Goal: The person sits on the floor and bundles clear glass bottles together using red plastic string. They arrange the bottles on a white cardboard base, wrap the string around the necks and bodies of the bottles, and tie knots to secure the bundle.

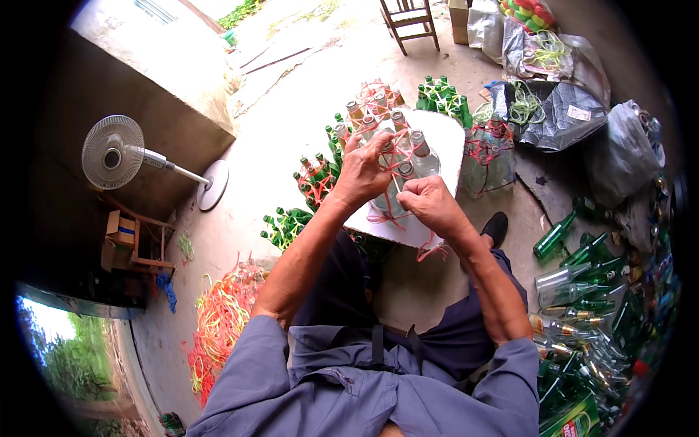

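Observation:
Several clear glass bottles [425,159] stand in a cluster on a white board [448,127] in front of me, laced around their necks with red plastic strap [394,154]. Over the left side of the cluster, my left hand [362,171] has its fingers curled in on the strap beside the bottle necks. My right hand [432,205] is a closed fist at the near right side. From it a thin pale strip [397,183] points toward the nearest bottle neck; what lies inside the fist is hidden.
Strapped green bottles [314,180] stand left of and behind the board. A tangle of red and yellow straps [227,309] lies at left, near a standing fan [114,155]. Loose bottles [571,291] pile up at right, below plastic bags [622,156]. A wooden stool [411,22] stands behind.

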Motion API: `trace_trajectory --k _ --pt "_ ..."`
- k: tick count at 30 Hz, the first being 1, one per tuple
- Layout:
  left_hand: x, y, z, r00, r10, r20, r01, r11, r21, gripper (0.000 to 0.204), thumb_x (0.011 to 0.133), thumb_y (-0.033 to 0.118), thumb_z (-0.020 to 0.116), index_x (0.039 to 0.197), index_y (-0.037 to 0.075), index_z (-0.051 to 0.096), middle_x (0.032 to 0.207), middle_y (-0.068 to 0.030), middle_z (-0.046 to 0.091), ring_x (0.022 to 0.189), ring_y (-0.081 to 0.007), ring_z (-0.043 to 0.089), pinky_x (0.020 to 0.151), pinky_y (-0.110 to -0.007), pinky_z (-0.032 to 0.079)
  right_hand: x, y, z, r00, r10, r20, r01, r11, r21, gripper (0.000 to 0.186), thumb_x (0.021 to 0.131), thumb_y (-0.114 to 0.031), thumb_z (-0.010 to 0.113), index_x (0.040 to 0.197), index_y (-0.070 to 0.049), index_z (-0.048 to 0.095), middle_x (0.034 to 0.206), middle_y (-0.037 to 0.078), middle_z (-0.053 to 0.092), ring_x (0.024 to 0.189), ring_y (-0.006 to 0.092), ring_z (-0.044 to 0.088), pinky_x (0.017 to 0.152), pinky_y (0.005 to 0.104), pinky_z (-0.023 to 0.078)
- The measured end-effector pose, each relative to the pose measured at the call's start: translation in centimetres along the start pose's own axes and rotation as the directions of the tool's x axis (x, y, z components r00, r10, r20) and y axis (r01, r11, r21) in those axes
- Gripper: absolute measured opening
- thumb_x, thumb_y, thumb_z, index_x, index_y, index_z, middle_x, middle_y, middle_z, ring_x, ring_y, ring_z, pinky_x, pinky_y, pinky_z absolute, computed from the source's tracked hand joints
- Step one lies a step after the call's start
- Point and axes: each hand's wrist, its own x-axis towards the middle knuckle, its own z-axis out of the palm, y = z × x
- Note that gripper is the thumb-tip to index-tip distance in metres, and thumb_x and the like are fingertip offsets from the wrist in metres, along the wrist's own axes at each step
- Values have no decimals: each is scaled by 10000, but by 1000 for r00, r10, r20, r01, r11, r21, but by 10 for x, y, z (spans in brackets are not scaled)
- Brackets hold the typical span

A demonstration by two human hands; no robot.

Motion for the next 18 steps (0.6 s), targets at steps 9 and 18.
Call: trace_trajectory --k 9,18 --pt "-5 -2 0 996 -70 51 70 998 3 624 734 73 718 1345 82 596 1239 -148 706 1295 -303 608 1142 -477 332 6 5 -6 998 -40 -43 42 999 35 284 869 -59 630 608 22 556 566 -47 488 577 32 413 509 268 347" --pt "-18 3 2 999 0 -46 0 1000 -9 711 729 94 725 1414 65 539 1429 -215 586 1381 -338 525 1176 -500 281 3 -25 -10 996 39 -78 -31 993 110 267 898 -75 641 643 -6 606 600 -62 514 588 20 407 525 239 342"
